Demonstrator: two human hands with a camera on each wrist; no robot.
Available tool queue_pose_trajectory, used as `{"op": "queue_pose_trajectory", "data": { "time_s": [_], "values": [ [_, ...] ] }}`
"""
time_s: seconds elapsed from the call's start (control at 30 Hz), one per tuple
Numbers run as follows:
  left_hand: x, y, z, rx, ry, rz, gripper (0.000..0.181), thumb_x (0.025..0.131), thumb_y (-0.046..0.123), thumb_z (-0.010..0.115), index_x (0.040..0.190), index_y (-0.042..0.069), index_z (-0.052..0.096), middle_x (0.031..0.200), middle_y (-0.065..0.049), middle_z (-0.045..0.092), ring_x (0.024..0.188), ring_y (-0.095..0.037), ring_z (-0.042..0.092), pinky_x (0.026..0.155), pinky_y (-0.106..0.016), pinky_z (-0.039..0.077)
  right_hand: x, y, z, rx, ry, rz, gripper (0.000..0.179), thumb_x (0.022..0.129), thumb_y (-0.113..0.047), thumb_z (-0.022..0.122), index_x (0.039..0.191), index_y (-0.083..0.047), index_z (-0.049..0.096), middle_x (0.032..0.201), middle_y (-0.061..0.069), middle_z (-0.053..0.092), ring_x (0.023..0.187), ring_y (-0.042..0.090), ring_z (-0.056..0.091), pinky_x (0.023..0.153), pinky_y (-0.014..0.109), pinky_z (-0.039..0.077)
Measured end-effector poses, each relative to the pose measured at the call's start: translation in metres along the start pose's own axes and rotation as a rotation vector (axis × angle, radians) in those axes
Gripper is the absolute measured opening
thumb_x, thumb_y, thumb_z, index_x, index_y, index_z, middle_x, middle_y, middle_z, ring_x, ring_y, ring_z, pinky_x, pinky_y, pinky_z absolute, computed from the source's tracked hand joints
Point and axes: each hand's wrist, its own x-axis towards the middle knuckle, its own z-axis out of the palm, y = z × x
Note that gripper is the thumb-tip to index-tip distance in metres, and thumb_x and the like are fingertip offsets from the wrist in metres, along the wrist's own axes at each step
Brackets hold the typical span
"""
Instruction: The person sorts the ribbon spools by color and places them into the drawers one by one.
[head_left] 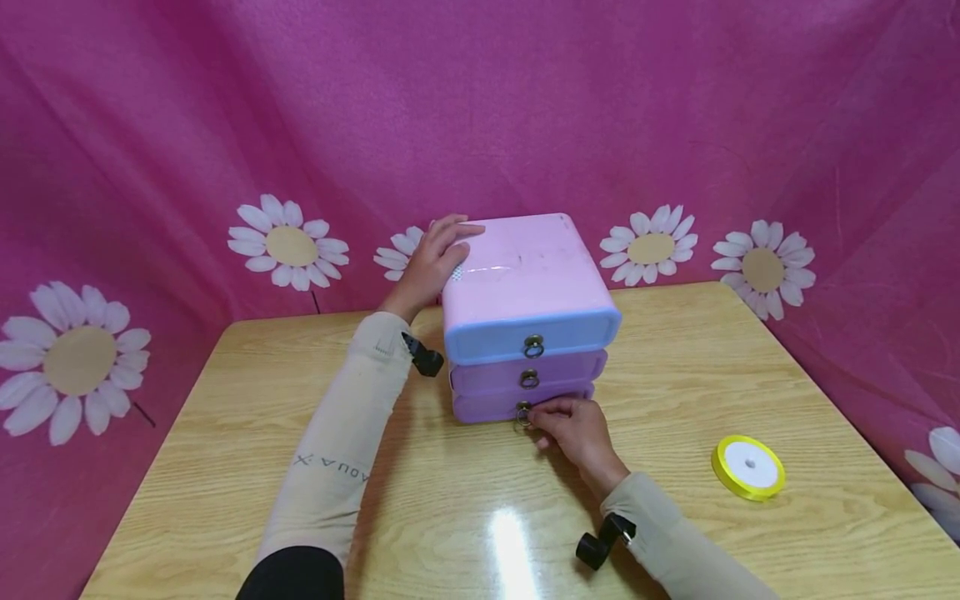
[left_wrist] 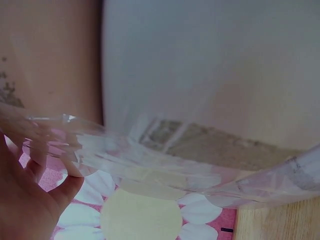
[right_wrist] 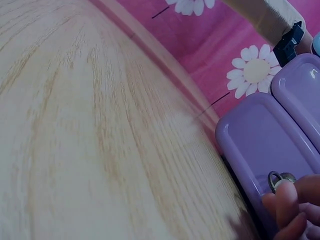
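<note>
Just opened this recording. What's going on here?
A person is at a small drawer unit with a pink top, standing on a wooden table. The left hand rests on the unit's upper left edge, while the right hand pinches the ring pull of the purple bottom drawer. The drawers look closed or nearly so; a slight gap would be hard to tell. A yellow-rimmed spool lies off to the right, untouched.
</note>
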Motion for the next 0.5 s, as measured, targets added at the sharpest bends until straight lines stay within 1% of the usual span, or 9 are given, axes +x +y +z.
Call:
{"op": "queue_pose_trajectory", "data": {
  "time_s": [0.13, 0.37, 0.5],
  "values": [
    [0.000, 0.000, 0.000, 0.002, -0.003, -0.004, 0.031, 0.092, 0.025, 0.045, 0.121, 0.021, 0.057, 0.139, -0.001, 0.035, 0.128, -0.006, 0.024, 0.106, -0.041, 0.017, -0.001, 0.000, -0.001, -0.051, 0.016, -0.009, 0.009, 0.075, -0.011, 0.070, 0.081, -0.005, 0.072, 0.074, 0.006, 0.068, 0.045, 0.015, 0.057, 0.043, 0.021, 0.040],
    [0.001, 0.001, 0.000, -0.019, -0.009, 0.002, 0.031, 0.092, 0.020, 0.046, 0.122, 0.017, 0.057, 0.140, -0.003, 0.034, 0.130, -0.015, 0.024, 0.106, -0.044, 0.016, -0.006, -0.001, -0.004, -0.090, 0.017, -0.035, 0.007, 0.074, -0.011, 0.070, 0.079, -0.008, 0.073, 0.074, 0.004, 0.068, 0.044, 0.016, 0.057, 0.042, 0.021, 0.040],
    [0.001, 0.000, 0.000, -0.008, -0.007, 0.000, 0.031, 0.092, 0.021, 0.046, 0.121, 0.017, 0.057, 0.140, -0.002, 0.034, 0.129, -0.013, 0.025, 0.106, -0.043, 0.016, -0.010, -0.001, -0.007, -0.103, 0.021, -0.038, 0.007, 0.074, -0.013, 0.070, 0.079, -0.009, 0.073, 0.074, 0.003, 0.068, 0.046, 0.017, 0.058, 0.041, 0.022, 0.040]
  ]
}}
